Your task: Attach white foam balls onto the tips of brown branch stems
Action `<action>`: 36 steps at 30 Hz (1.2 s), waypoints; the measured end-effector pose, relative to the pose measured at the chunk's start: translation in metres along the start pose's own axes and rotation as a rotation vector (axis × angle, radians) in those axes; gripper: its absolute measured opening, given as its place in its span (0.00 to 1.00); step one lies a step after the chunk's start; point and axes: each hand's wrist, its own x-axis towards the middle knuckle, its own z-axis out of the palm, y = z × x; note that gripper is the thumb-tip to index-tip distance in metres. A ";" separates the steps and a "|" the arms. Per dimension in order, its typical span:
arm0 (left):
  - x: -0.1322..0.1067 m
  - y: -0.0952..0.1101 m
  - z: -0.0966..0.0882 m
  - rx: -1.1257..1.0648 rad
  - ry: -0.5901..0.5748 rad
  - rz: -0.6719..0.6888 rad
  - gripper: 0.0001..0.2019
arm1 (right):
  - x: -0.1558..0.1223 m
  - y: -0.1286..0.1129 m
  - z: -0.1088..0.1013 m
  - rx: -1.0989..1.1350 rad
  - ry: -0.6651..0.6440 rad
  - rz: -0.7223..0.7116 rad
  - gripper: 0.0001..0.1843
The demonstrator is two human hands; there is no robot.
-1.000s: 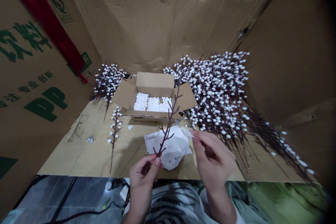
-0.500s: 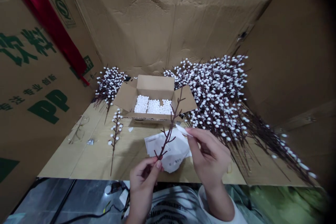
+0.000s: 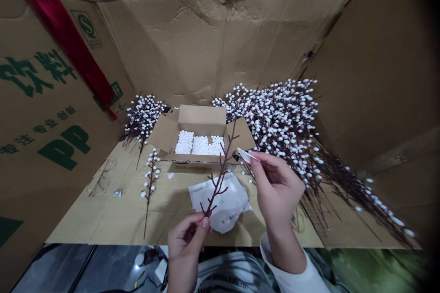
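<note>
Branch pinched in left hand, fingers closed round its stem. Right hand has risen toward the box, fingertips narrowly pinching a white slip.

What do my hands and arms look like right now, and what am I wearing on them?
Your left hand and right hand are bare, with no gloves or rings showing. A loose white sleeve cuff circles your right forearm; no sleeve shows on the left. Below is a pale top with dark stripes.
</note>
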 end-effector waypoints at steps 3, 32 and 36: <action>0.002 -0.003 -0.001 -0.005 -0.016 -0.002 0.17 | 0.002 -0.001 0.000 0.001 -0.011 -0.019 0.08; -0.002 0.001 0.000 0.029 -0.017 0.014 0.19 | 0.020 -0.016 -0.014 -0.183 -0.121 -0.328 0.13; -0.002 0.001 -0.001 0.034 -0.010 0.029 0.19 | 0.017 -0.014 -0.013 -0.148 -0.144 -0.252 0.11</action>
